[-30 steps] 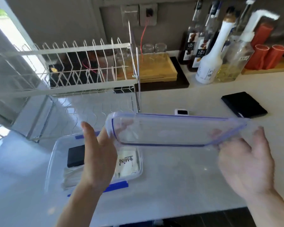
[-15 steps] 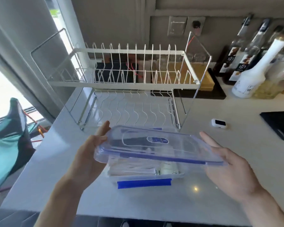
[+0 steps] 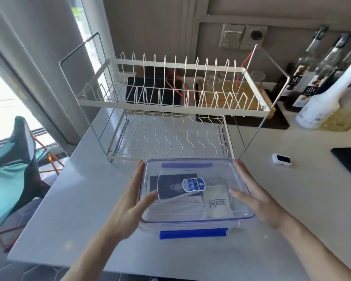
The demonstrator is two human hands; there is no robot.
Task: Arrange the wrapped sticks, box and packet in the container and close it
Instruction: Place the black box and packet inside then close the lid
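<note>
A clear plastic container (image 3: 193, 225) with blue latches stands on the white counter near its front edge. Its clear lid (image 3: 217, 173) lies on top of it, with a blue sticker at the middle. Through the lid I see a dark box (image 3: 170, 188) on the left, a white packet (image 3: 218, 204) printed "MINI" on the right, and white wrapped sticks (image 3: 178, 207) along the front. My left hand (image 3: 131, 203) grips the lid's left edge, thumb on top. My right hand (image 3: 255, 197) grips its right edge. The front blue latch (image 3: 193, 233) sticks out flat.
A white wire dish rack (image 3: 170, 98) stands just behind the container. A small white device (image 3: 282, 159) and a black flat object (image 3: 349, 162) lie to the right. Bottles (image 3: 320, 102) line the back right wall. The counter's left edge drops to a floor with a teal chair (image 3: 8, 171).
Both hands carried the lid from the right over to the container and lowered it flat onto the container. My view swung left and down.
</note>
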